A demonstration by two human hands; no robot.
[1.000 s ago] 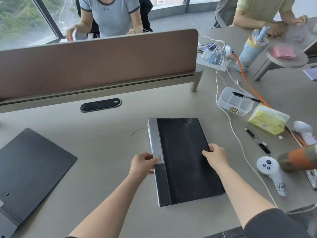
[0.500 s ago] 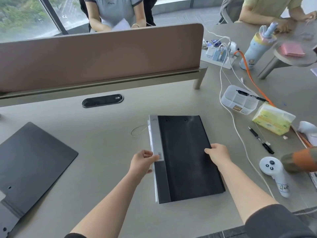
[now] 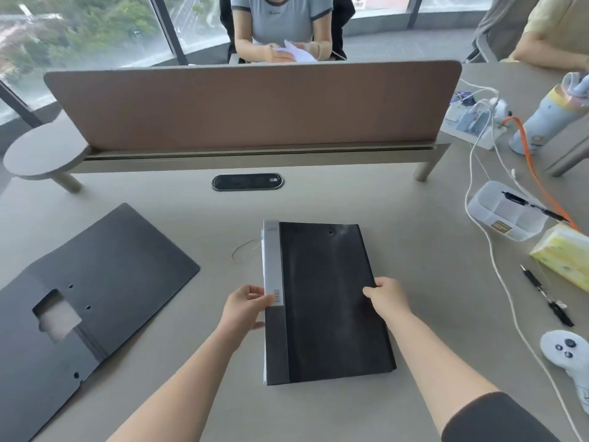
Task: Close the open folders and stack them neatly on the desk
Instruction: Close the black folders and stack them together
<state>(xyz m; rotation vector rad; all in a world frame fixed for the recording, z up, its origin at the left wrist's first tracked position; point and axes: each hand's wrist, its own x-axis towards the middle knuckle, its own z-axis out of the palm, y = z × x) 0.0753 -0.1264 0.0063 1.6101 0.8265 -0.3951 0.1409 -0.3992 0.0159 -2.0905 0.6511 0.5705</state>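
A closed black folder (image 3: pixel 328 301) with a grey spine strip lies flat in the middle of the desk (image 3: pixel 197 387). White page edges show along its left side. My left hand (image 3: pixel 247 306) pinches the spine edge at the white label. My right hand (image 3: pixel 387 296) grips the folder's right edge. A second dark folder (image 3: pixel 105 282) lies spread open and flat at the left, with a cut-out window and punch holes in it, away from both hands.
A brown divider screen (image 3: pixel 251 103) runs across the desk behind the folders, people sitting beyond it. A rubber band (image 3: pixel 242 250) lies left of the closed folder. At the right are a clear plastic tray (image 3: pixel 506 215), cables, pens, a tissue pack (image 3: pixel 564 256), a white controller (image 3: pixel 565 352) and a bottle.
Both hands stay on the closed folder's edges, which has barely shifted. The view has swung left, bringing more of the open folder into sight.
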